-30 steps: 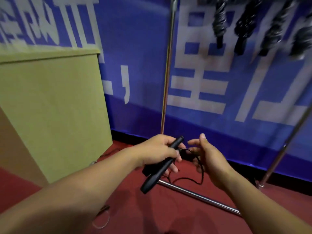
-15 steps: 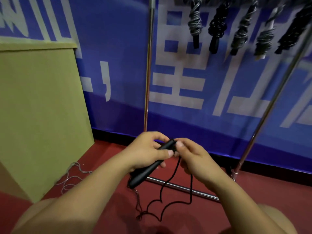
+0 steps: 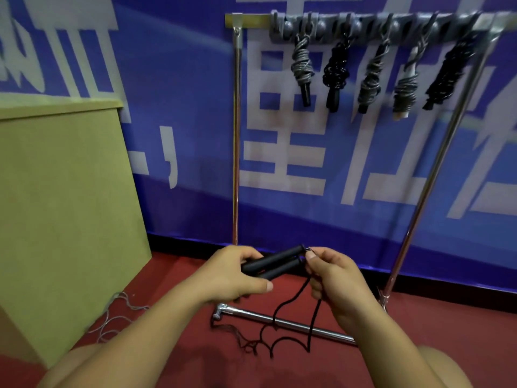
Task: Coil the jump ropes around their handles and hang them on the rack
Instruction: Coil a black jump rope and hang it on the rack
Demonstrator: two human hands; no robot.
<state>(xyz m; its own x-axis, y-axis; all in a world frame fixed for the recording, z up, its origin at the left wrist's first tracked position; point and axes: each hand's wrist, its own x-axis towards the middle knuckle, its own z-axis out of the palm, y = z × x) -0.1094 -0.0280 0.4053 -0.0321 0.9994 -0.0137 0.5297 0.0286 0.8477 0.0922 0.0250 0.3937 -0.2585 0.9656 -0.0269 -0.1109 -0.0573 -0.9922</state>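
— So what's changing just now?

— Both handles (image 3: 272, 263) are now lying side by side in my left hand (image 3: 235, 273), which is gripping them together; a second ago I was holding what looked like a single one. My right hand (image 3: 333, 273) is pinching the black cord (image 3: 291, 301) right at the handle tips, where a moment back it was hanging open beside them.

— Meaning?

— I'm judging the first wrap is about to begin. Most of the cord is lying loose on the red floor (image 3: 419, 326) below my hands, nothing coiled yet.

— Anything in your way?

— The loose cord is crossing the rack's base bar (image 3: 282, 322), so it could be snagging there as I'm winding. The left upright (image 3: 236, 141) is standing just beyond my left hand, the yellow cabinet (image 3: 64, 205) farther left.

— And room to hang it?

— Five coiled ropes (image 3: 303, 65) are hanging on the hook strip (image 3: 372, 26) far above. The leftmost hook looks free, though it's blurred. A grey cord (image 3: 117, 317) is lying near the cabinet's foot.
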